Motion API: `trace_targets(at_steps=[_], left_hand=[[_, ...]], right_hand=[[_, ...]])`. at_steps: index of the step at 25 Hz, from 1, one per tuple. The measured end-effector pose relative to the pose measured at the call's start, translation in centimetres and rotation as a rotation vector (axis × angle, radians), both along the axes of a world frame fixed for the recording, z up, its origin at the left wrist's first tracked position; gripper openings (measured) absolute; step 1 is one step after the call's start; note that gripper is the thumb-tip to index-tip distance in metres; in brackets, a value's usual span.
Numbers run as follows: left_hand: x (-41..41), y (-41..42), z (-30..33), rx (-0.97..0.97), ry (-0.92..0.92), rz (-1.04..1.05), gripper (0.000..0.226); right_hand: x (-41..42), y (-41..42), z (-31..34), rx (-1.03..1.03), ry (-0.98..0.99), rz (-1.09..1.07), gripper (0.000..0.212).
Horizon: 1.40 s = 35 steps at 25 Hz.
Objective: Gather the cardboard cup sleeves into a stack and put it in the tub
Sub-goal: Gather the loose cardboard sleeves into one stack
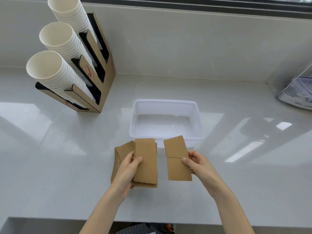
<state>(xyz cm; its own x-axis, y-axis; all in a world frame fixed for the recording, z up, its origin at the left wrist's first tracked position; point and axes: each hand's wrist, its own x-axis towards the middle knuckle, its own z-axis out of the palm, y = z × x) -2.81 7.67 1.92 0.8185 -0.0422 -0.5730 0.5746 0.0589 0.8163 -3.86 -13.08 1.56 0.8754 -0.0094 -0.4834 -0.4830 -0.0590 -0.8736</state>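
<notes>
My left hand (pixel 129 168) grips a small stack of flat brown cardboard cup sleeves (pixel 146 162), thumb on top. More sleeves (pixel 122 149) lie fanned on the counter under and left of that hand. My right hand (pixel 196 162) pinches one or two flat sleeves (pixel 177 158) by their right edge, held just right of the stack and apart from it. The translucent white tub (pixel 166 103) stands directly beyond both hands with nothing inside; the sleeves' far ends overlap its near rim in view.
A cardboard dispenser (pixel 108 71) with three slanted columns of white paper cups (pixel 55 36) stands at the back left. A clear acrylic holder (pixel 298 92) sits at the far right. The counter's front edge (pixel 152 221) runs below my forearms.
</notes>
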Motion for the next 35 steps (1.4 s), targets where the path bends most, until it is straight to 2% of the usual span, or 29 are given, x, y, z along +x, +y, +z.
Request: trace_targets(at_steps=[5,10,13,15,22,29,35], left_hand=[[-0.2,-0.6,-0.1,0.005,0.013,-0.016,0.019],[-0.2,-1.3,0.0,-0.043,0.016,-0.007,0.023],[-0.3,-1.7,-0.1,-0.092,0.030,-0.004,0.025],[-0.3,-1.9,-0.1,-0.125,0.034,0.007,0.025],[-0.3,-2.2,-0.3,-0.090,0.003,0.004,0.017],[-0.5,-2.2,-0.3,-0.103,-0.001,-0.008,0.015],[-0.2,-2.4,-0.2,-0.151,-0.075,0.063,0.024]], right_hand=[[0.2,2.1,0.3,0.075,-0.001,0.035,0.020],[0.3,4.0,0.2,-0.109,0.003,0.051,0.005],[0.3,4.8,0.1,-0.272,-0.021,0.083,0.011],[0.3,5.2,0.1,-0.303,-0.021,0.097,0.018],[0.5,5.7,0.1,-0.308,-0.005,0.129,0.046],[0.3,6.0,0.3,-0.279,-0.028,0.128,0.047],[0.0,5.7,0.2,-0.163,0.040,0.163,0.047]])
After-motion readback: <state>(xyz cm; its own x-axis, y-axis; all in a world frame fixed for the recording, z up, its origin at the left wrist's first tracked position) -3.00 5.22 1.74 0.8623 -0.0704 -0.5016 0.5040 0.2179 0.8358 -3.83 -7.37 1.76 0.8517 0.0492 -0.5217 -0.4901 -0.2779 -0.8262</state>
